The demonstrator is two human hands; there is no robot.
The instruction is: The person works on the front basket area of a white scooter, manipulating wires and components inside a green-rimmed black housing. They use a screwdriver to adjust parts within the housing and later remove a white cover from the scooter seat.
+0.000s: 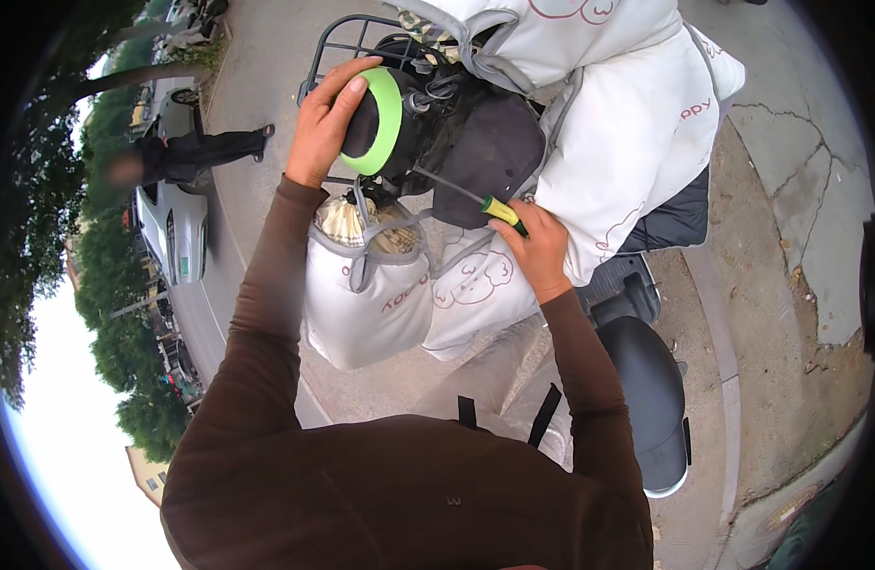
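Note:
My left hand (322,122) grips a rounded black headlight-like cover with a bright green rim (388,119) at the front of a scooter, thumb on its face and fingers over its top. In my right hand (540,242) is a screwdriver (496,208) with a yellow and green handle. Its long shaft points up and left into the scooter's dark front parts, below the green rim; the tip's exact contact cannot be made out. Beside the shaft lies a smooth black panel (504,142). Dark cables (440,90) show behind the cover.
A padded white wind cover (627,133) with red drawings drapes over the scooter. Its cream-lined hand pouch (366,304) hangs below my left hand. A black wire basket (357,38) is ahead, the scooter seat (642,394) at my right. A person (205,157) and a white car (176,223) are at left.

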